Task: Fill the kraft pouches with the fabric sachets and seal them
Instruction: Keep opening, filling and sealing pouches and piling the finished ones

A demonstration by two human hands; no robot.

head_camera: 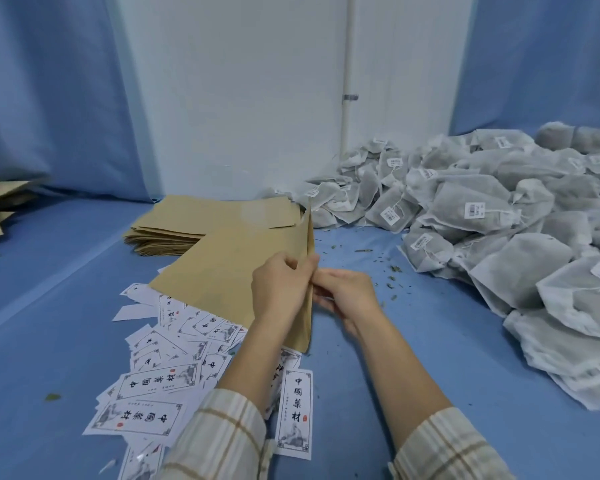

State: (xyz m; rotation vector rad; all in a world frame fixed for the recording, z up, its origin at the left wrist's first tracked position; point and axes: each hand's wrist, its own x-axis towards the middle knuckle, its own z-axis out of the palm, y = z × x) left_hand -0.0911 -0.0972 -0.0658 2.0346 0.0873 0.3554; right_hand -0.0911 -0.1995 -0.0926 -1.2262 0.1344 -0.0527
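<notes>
Standing over the blue table (pixel 66 306), I see both hands meet at one edge of a single kraft pouch (pixel 222 271), which is tipped up so its long side runs away from the person, its near corner resting down among the printed paper labels (pixel 146 382). The left hand (pixel 278 289) has its fingers curled over the pouch's raised right-hand edge, thumb pressed to the paper; the right hand (pixel 343 292) comes in from the other side, fingertips pinching or working at that same edge, though whether they are already inside the mouth I cannot tell. To my eye the pouch is being opened, not yet filled: nothing bulges in it, and neither hand holds a sachet. What matters for the next move is that the heap of fabric sachets (pixel 482 209) lies off to the right, well apart from the pouch but on the right hand's side, so that hand is the nearer one to reach for one while the left keeps the pouch steady. The opening edge faces right too, toward the heap, which should suit the loading. Behind the held pouch a flat stack of empty pouches (pixel 187 220) waits, and loose green crumbs (pixel 392 271) are scattered between hands and heap.
</notes>
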